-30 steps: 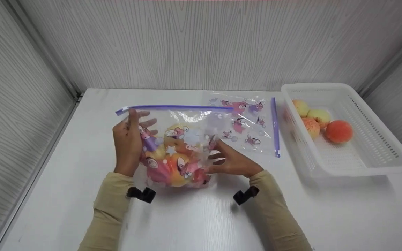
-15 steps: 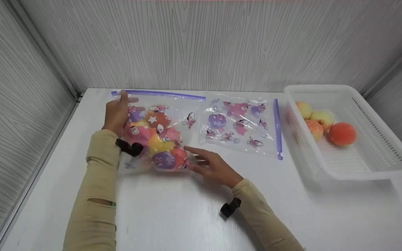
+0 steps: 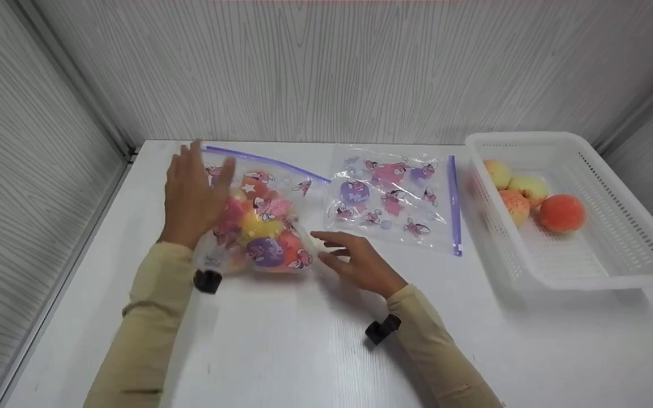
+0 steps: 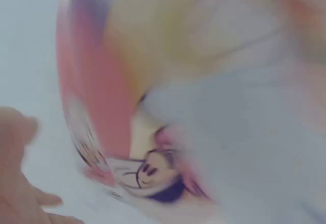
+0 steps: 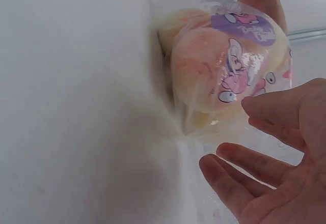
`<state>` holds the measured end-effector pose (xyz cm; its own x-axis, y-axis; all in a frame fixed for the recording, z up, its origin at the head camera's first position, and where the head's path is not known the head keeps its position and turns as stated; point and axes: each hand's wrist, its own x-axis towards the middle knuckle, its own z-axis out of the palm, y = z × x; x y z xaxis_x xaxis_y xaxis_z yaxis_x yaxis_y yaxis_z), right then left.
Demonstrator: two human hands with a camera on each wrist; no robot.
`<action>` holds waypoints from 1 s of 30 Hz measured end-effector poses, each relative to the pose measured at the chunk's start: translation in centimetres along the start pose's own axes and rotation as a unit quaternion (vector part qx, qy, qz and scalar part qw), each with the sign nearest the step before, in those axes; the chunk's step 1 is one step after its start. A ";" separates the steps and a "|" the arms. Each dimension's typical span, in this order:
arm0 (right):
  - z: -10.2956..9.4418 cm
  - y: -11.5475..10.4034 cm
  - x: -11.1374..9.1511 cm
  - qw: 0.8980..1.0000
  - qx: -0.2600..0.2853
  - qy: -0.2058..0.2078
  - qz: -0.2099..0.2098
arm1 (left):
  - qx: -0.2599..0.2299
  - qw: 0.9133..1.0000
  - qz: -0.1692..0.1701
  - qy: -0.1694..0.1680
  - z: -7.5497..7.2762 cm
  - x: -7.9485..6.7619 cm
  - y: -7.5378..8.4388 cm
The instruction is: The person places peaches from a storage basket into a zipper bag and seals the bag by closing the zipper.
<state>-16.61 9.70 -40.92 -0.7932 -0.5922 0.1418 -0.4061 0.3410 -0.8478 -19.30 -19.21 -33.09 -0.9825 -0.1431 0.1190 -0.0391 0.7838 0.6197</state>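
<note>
A clear zip bag (image 3: 264,226) printed with cartoon figures lies at the left of the table, bulging with peach-like fruit. Its purple slider edge (image 3: 270,160) points to the back. My left hand (image 3: 193,192) is spread over the bag's left side, fingers straight and holding nothing. Just right of the bag, my right hand (image 3: 360,263) has loosely bent fingers and grips nothing. The right wrist view shows a blushed fruit (image 5: 198,71) through the plastic, with the right fingertips (image 5: 254,107) close by. The left wrist view is blurred, with the left hand (image 4: 15,183) at its edge.
A second, flat zip bag (image 3: 394,198) of the same print lies at the back middle, its purple slider edge to the right. Beyond it stands a white perforated basket (image 3: 604,283) holding several fruits, one of them a red peach (image 3: 562,213). A wood-grain wall (image 3: 304,68) rises behind the table.
The filled bag has moved left and back and now lies down. My left hand has let go of its slider corner and opened; my right hand has come away from its side.
</note>
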 end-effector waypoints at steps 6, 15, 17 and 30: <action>-2.8 -0.8 -0.5 0.999 -0.007 0.037 0.001 | 0.132 0.980 0.147 -0.011 3.5 -3.7 1.8; -6.0 -4.0 -2.0 0.995 0.004 0.101 0.024 | 0.101 0.987 0.126 0.008 4.7 -1.6 0.6; -6.5 -4.9 -2.2 0.994 0.008 0.109 0.028 | 0.103 0.987 0.124 0.002 4.6 -1.4 0.5; -7.1 -1.8 -2.2 0.992 0.027 0.122 0.021 | 0.104 0.986 0.122 -0.043 3.9 -1.5 -0.2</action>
<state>-17.36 15.51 -36.06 -0.8977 -0.3813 0.2207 -0.3513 0.3173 -0.8809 -18.56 -16.81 -36.45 -0.9786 0.1104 0.1735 0.1733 0.8970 0.4066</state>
